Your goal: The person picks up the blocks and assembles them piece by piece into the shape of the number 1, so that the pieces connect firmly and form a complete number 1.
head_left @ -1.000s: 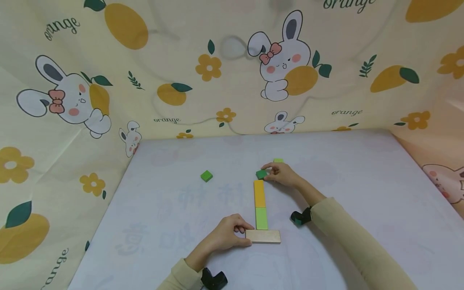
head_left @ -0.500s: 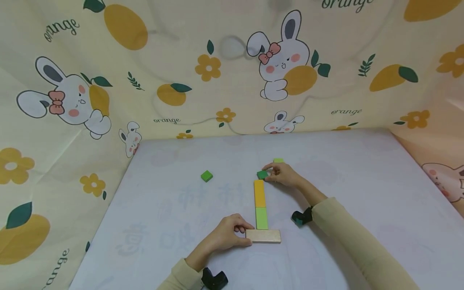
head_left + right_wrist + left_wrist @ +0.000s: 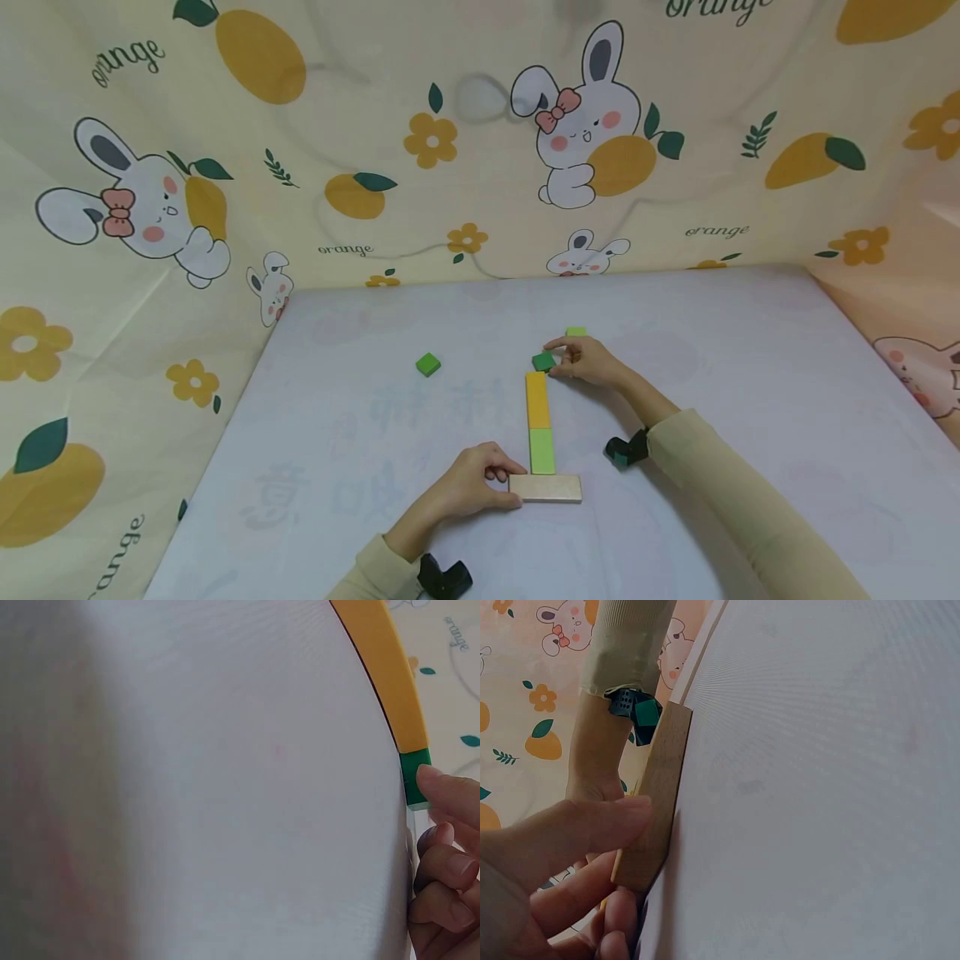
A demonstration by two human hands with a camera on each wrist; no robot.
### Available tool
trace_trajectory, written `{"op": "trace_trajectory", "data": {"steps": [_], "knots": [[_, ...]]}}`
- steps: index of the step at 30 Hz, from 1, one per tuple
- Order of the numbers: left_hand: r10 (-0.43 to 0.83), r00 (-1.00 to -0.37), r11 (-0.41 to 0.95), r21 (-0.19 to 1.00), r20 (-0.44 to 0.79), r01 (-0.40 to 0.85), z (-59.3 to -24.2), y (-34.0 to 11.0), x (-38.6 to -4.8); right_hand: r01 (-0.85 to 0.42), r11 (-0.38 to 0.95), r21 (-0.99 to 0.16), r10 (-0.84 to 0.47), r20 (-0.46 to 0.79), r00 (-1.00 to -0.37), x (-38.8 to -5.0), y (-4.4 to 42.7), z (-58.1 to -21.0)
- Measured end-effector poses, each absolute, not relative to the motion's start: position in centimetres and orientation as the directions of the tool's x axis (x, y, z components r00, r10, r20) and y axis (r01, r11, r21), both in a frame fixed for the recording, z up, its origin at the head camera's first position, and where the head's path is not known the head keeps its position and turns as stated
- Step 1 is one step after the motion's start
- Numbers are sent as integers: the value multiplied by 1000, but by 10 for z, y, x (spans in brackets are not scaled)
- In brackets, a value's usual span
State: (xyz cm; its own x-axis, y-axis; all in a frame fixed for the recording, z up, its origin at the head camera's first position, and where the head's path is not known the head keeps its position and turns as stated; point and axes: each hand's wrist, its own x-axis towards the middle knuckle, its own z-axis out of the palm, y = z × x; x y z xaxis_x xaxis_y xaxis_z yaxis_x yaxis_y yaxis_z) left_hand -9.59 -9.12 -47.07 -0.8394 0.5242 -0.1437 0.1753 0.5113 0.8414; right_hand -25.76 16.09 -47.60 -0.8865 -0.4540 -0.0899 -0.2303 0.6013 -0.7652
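Observation:
In the head view my left hand grips the left end of a plain wooden block, with the thumb on its near side. That block lies crosswise at the near end of a light green block. A yellow block continues the line away from me. At its far end, my right hand pinches a small dark green block. From the right wrist, the dark green block meets the end of the yellow block, with my thumb against it.
A small green block lies apart at the left. Partly behind my right hand is another light green block. Black wrist devices hang by both sleeves. A patterned cloth rises behind the white tabletop.
My right hand and the dark green block have shifted very slightly to the right. My left hand stays on the wooden block.

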Motion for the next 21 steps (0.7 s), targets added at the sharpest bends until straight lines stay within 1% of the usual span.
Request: {"op": "trace_trajectory", "data": {"steps": [5, 14, 21], "knots": [[521, -841, 510, 844, -150, 166, -469, -91, -96, -219, 600, -770, -436, -85, -896, -256, 164, -476], [516, -841, 508, 849, -163, 147, -467, -91, -95, -161, 594, -788, -362, -83, -928, -255, 174, -473], [516, -842, 504, 851, -160, 147, -467, -91, -95, -121, 609, -784, -257, -51, -965, -261, 184, -469]]}}
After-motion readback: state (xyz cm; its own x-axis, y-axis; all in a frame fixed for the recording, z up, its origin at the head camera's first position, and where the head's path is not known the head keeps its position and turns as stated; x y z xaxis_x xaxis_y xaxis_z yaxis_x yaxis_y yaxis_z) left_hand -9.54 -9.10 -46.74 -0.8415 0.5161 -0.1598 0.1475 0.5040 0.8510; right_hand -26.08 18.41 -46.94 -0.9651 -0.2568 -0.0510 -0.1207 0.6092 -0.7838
